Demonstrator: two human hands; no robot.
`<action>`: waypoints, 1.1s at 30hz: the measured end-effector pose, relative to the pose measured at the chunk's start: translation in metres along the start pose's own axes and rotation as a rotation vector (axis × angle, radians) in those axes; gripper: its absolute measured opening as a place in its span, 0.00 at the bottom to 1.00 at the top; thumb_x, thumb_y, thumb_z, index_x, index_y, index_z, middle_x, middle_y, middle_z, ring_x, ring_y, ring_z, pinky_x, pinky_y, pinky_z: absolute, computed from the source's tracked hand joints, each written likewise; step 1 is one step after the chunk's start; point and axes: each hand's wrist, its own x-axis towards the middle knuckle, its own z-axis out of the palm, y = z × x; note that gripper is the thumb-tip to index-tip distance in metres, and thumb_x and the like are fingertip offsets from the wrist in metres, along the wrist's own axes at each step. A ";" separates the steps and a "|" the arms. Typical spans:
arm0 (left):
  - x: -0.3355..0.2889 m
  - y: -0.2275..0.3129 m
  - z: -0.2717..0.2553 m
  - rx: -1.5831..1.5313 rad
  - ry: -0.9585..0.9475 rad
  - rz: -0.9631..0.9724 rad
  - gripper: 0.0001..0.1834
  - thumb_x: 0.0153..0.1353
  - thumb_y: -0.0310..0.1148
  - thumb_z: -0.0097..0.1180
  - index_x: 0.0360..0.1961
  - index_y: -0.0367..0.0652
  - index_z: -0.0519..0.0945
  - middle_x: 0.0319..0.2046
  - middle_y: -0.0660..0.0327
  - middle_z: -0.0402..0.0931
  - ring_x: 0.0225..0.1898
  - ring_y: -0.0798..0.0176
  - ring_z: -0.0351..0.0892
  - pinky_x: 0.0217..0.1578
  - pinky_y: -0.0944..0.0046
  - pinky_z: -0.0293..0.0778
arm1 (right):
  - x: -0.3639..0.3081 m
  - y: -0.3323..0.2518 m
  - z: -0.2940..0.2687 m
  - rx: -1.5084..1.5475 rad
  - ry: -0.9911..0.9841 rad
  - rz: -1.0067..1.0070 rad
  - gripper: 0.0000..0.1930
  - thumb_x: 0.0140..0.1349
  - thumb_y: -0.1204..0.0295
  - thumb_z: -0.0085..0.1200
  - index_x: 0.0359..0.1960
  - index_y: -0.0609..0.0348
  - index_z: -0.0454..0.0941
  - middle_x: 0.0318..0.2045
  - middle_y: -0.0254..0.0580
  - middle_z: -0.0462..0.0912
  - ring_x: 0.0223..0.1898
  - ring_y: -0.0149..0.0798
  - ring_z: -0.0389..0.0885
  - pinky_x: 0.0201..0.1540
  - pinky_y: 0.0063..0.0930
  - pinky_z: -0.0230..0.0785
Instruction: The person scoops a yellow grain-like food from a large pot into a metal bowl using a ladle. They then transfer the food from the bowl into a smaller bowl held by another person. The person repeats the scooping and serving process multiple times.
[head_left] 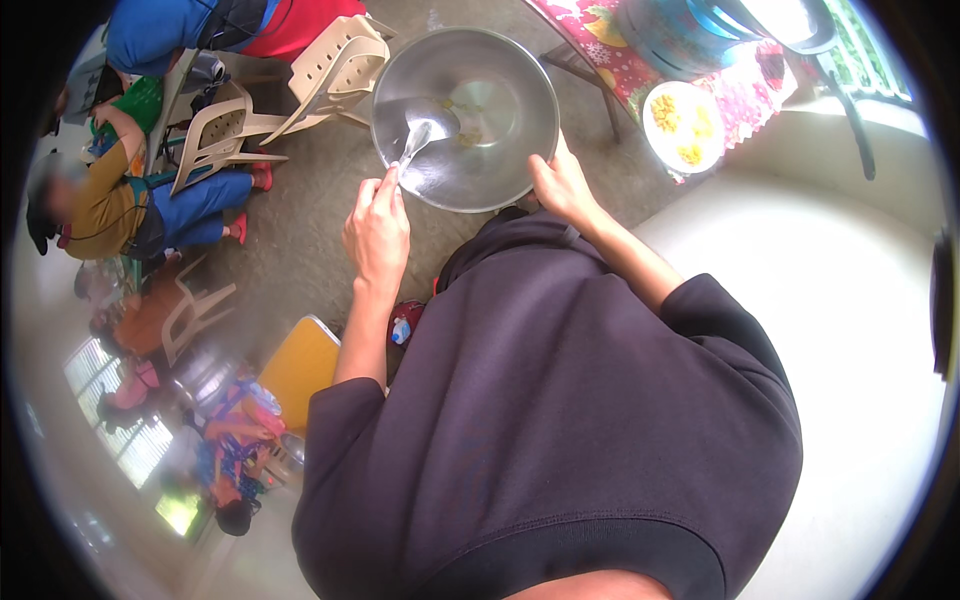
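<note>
A large round metal basin [545, 95] is tilted in front of me above the floor. My right hand [563, 188] is closed on its near right rim. In my left hand [378, 232], closed round the handle, is a large shiny serving spoon [433, 122]. The spoon's head is inside the basin, over its left part; I cannot tell whether it touches the metal. Faint yellowish bits of food show on the basin's inner surface.
At the far right, a table with a red patterned cloth [590, 35] holds a white plate [668, 136] of yellow food, a blue container [655, 40] and a dark-handled pan [815, 40]. Beige plastic chairs [335, 65] and several people [110, 205] are at the left, near a yellow panel [300, 362].
</note>
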 end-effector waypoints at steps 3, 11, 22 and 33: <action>0.004 0.003 0.002 0.002 -0.009 -0.026 0.17 0.67 0.29 0.58 0.56 0.52 0.84 0.41 0.61 0.81 0.39 0.51 0.84 0.41 0.52 0.79 | -0.001 -0.002 0.000 -0.019 -0.001 -0.007 0.31 0.66 0.74 0.43 0.71 0.64 0.51 0.40 0.64 0.84 0.27 0.49 0.87 0.36 0.43 0.81; 0.006 0.003 0.007 0.015 0.000 0.017 0.19 0.66 0.31 0.59 0.58 0.52 0.82 0.43 0.61 0.79 0.38 0.51 0.85 0.40 0.51 0.80 | -0.001 -0.003 -0.004 -0.049 0.009 -0.026 0.31 0.66 0.75 0.43 0.71 0.64 0.52 0.40 0.65 0.84 0.27 0.51 0.87 0.37 0.44 0.81; 0.007 0.008 0.013 0.111 0.015 0.054 0.19 0.66 0.30 0.58 0.58 0.52 0.82 0.42 0.62 0.79 0.38 0.52 0.85 0.39 0.52 0.82 | -0.001 -0.006 -0.005 -0.035 -0.008 -0.036 0.32 0.66 0.75 0.44 0.71 0.66 0.50 0.37 0.65 0.84 0.25 0.51 0.86 0.35 0.44 0.81; -0.003 0.008 0.026 0.200 -0.010 0.149 0.18 0.68 0.27 0.54 0.58 0.46 0.82 0.40 0.58 0.78 0.37 0.52 0.85 0.36 0.52 0.82 | -0.007 0.009 -0.007 -0.170 -0.022 -0.202 0.34 0.63 0.76 0.46 0.68 0.81 0.48 0.38 0.75 0.82 0.38 0.67 0.85 0.46 0.51 0.77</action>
